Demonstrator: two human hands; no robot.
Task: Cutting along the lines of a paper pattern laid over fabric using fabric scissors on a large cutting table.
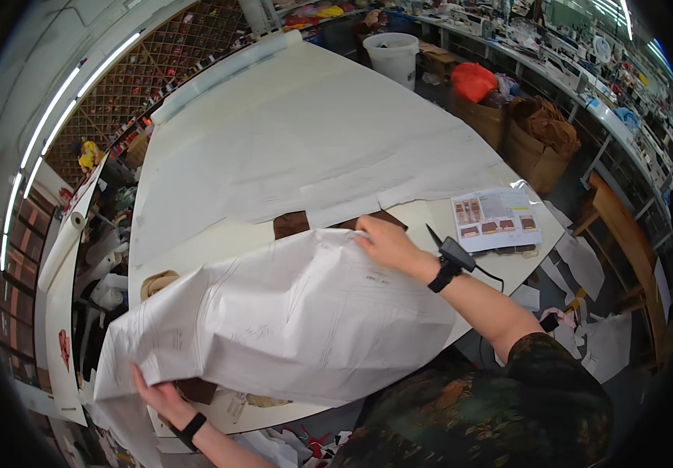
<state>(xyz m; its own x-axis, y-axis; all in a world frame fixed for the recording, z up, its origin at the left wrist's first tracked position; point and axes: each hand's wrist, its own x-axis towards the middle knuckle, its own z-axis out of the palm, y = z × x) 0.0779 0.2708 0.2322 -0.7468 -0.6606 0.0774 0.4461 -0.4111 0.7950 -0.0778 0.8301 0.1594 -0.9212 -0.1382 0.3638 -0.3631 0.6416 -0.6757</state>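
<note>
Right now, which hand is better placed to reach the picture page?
Probably the right hand: the page lies on that side, near its wrist. The left hand is at the left end of the white sheet. Both seem to grip that sheet, so the right would need freeing first.

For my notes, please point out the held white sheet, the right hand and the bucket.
Held white sheet [290, 312], head view: its creased middle.
Right hand [391, 244], head view: its back.
Bucket [393, 61], head view: its outer wall.

white sheet [297, 320]: handwritten marks, illegible; photo page [496, 220]: print too small to read
</note>
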